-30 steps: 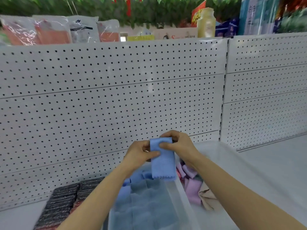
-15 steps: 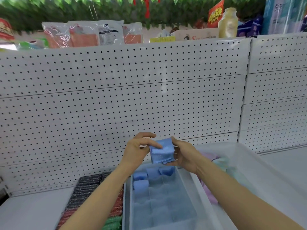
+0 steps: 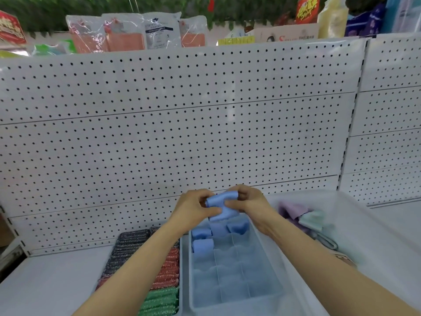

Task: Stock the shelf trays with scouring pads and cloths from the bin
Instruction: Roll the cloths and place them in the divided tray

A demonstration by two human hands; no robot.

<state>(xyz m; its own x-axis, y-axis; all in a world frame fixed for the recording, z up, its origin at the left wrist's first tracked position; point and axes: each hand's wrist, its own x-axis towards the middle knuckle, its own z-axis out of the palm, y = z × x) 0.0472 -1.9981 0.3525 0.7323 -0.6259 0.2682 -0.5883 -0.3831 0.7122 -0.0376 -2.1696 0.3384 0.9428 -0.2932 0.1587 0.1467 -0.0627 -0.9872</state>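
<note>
Both hands up over the back end of the divided tray (image 3: pixel 234 299), working one blue cloth (image 3: pixel 222 207) between them. Left hand (image 3: pixel 193 209) pinching the cloth's left end with thumb and curled fingers; right hand (image 3: pixel 249 201) curled over the top right of it, thumb pressed into the front. Cloth bent into a sort of folded roll, lower edge hanging just above the tray's far cells, not clearly touching anything in there.

Inside the tray: a few rolled blue cloths (image 3: pixel 202 239) already tucked into the back cells, front cells looking pale and hazy through the plastic, can't tell what's in those. Just left of the tray, touching or nearly so, rows of scouring pads (image 3: pixel 165 277) packed tight: dark ones at the back and left, red in the middle, green at the front.

Off to the right, a clear bin (image 3: pixel 373 236) with a loose heap of purple and mint cloths (image 3: pixel 300 215) inside. All of it sitting on a white shelf (image 3: pixel 45 283) in front of a pegboard back wall (image 3: pixel 182 133). Packaged goods (image 3: pixel 136 33) lined up along the top, blurry.
</note>
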